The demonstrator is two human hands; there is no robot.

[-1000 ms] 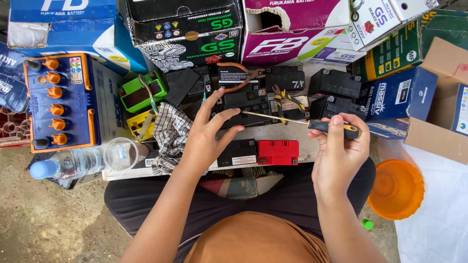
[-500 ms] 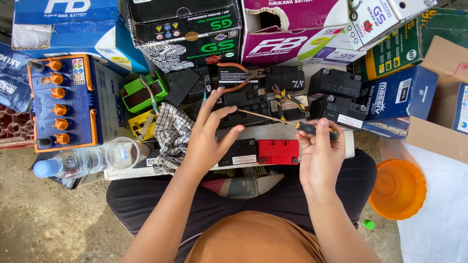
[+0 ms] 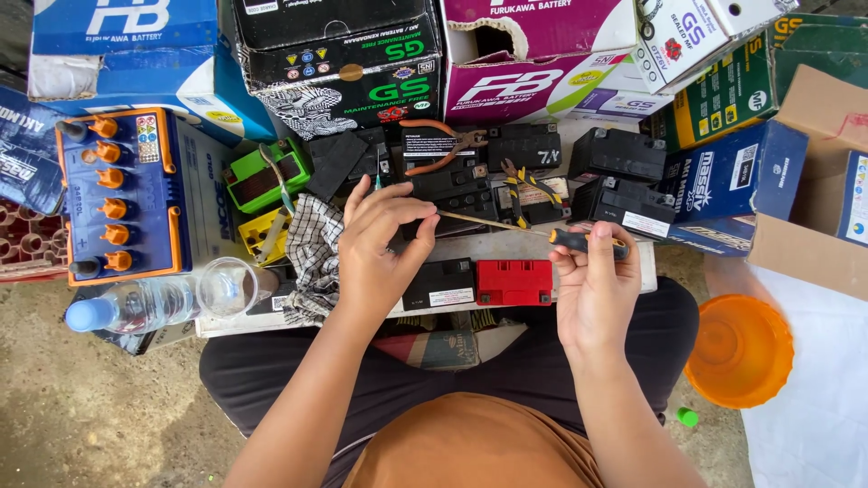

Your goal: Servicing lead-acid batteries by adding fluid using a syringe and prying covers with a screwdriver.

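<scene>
We hold a screwdriver (image 3: 542, 233) between both hands above the desk (image 3: 533, 246). Our right hand (image 3: 592, 294) is closed around its black and orange handle, thumb and forefinger pinching the grip, palm turned toward us. The thin metal shaft runs leftward from the handle, nearly level, rising slightly away from us. Our left hand (image 3: 380, 244) meets the far end of the shaft: its fingertips are curled together and pinch the tip, so this hand is narrow and closed on the tool as well.

Directly below the shaft lie a small black battery (image 3: 438, 284) and a red battery (image 3: 514, 282), side by side and just touching. Beyond our left hand sit more black batteries (image 3: 452, 185), with orange-handled pliers (image 3: 443, 143) resting on them and a second pair with yellow and black grips (image 3: 529, 185) beside.

A checked cloth (image 3: 312, 258) hangs at the desk's left edge, just beside our left wrist. Further left stand a clear plastic bottle (image 3: 145, 303) lying on its side and a blue battery with orange caps (image 3: 122, 194). An orange bowl (image 3: 740, 351) rests on the floor, well apart on our right. Cardboard cartons (image 3: 339, 63) line the far side.
</scene>
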